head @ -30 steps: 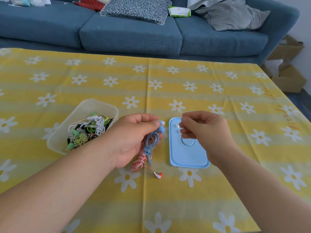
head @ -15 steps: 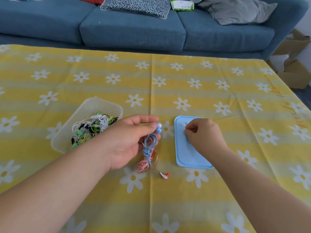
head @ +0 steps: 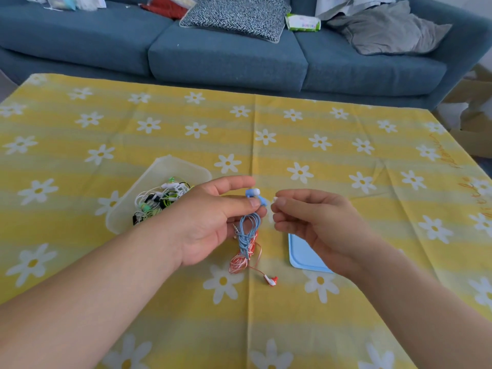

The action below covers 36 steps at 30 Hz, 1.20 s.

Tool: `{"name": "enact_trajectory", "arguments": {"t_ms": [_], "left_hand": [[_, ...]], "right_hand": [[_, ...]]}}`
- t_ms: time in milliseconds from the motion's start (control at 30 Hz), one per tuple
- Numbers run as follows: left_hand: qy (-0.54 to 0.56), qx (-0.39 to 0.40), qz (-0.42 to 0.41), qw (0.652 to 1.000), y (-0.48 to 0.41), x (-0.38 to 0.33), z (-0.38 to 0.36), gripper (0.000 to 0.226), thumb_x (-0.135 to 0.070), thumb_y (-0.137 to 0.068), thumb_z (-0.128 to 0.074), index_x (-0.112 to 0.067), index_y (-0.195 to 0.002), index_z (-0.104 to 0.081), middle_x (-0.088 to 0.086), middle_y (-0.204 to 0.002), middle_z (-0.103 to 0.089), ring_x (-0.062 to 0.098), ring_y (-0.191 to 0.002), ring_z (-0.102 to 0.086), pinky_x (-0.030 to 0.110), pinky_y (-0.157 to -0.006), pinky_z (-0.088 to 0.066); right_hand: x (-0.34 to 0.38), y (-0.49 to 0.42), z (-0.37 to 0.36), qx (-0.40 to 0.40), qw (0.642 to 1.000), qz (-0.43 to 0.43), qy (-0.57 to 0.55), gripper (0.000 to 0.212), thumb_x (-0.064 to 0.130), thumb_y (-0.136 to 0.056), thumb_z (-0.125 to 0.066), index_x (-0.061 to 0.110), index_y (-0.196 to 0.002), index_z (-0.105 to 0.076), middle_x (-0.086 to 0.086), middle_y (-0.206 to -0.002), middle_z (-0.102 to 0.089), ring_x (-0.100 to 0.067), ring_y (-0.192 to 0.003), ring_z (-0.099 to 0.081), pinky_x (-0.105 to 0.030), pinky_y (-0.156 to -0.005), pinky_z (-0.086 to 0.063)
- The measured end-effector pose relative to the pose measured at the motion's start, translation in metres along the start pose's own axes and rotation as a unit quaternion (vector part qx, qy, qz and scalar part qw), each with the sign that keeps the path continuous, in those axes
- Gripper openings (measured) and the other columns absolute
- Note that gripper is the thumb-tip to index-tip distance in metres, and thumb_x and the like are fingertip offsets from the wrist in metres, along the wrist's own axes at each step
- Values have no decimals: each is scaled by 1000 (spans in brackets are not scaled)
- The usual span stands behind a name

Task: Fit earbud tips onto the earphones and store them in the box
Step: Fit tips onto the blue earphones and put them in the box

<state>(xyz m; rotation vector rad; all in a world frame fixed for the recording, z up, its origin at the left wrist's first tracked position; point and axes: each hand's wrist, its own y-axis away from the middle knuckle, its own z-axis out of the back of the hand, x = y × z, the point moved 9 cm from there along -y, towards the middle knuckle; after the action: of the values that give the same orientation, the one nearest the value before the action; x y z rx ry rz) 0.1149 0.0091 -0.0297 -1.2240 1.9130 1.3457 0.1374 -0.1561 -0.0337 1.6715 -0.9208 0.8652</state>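
earphones (head: 157,202), perhaps tangled, in box (head: 170,163)

I see a yellow-striped tabletop cloth (head: 346,235) with white daisies, blue earphones (head: 249,230), a red-and-white pair (head: 241,263), a pale blue lid (head: 300,258) and a blue sofa (head: 226,59).
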Motion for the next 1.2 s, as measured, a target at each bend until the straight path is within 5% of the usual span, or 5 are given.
{"name": "enact_trajectory", "arguments": {"t_ms": [133, 400, 700, 900, 1200], "left_hand": [[-10, 7, -4, 1000, 1, 1, -3, 31, 5, -89, -68, -9, -116, -69, 13, -93, -78, 20, -82, -78, 29, -68, -62], [-8, 6, -24, 1000, 0, -1, -10, 26, 4, -89, -68, -6, -113, -69, 14, -91, -77, 17, -75, -75, 27, -64, -62], [-119, -8, -84, 989, -2, -2, -15, 13, -4, -98, -64, -12, -106, -71, 8, -94, -75, 16, -84, -74, 34, -83, -58], [-184, -8, -126, 975, 1, -9, -17, 17, -7, -99, -63, -18, -107, -73, 15, -107, -75, 14, -85, -77, 24, -73, -58], [-177, -24, -142, 974, 2, -13, -15, 13, -5, -97, -66, -13, -105, -72, 8, -95, -79, 10, -77, -75, 16, -64, -54]], "right_hand": [[-1, 2, -6, 16, 998, -22, -48, 40, 1, -68, -77, -6, -107, -72, -18, -88, -75, -23, -73, -73, -28, -68, -61], [-5, 4, -10, 36, 994, -45, -89, 29, -2, -78, -73, -7, -107, -70, -17, -83, -75, -21, -69, -72, -27, -64, -61], [-1, 6, -9, 46, 995, -29, -84, 24, 2, -72, -75, -3, -95, -73, -16, -80, -74, -19, -67, -71, -26, -63, -61], [-3, 5, -8, 37, 993, -37, -103, 34, 3, -72, -76, -8, -104, -71, -20, -88, -71, -20, -67, -70, -26, -63, -60], [-3, 7, -10, 30, 992, -43, -118, 25, -1, -69, -74, -3, -94, -72, -20, -86, -73, -22, -68, -73, -27, -63, -62]]}}
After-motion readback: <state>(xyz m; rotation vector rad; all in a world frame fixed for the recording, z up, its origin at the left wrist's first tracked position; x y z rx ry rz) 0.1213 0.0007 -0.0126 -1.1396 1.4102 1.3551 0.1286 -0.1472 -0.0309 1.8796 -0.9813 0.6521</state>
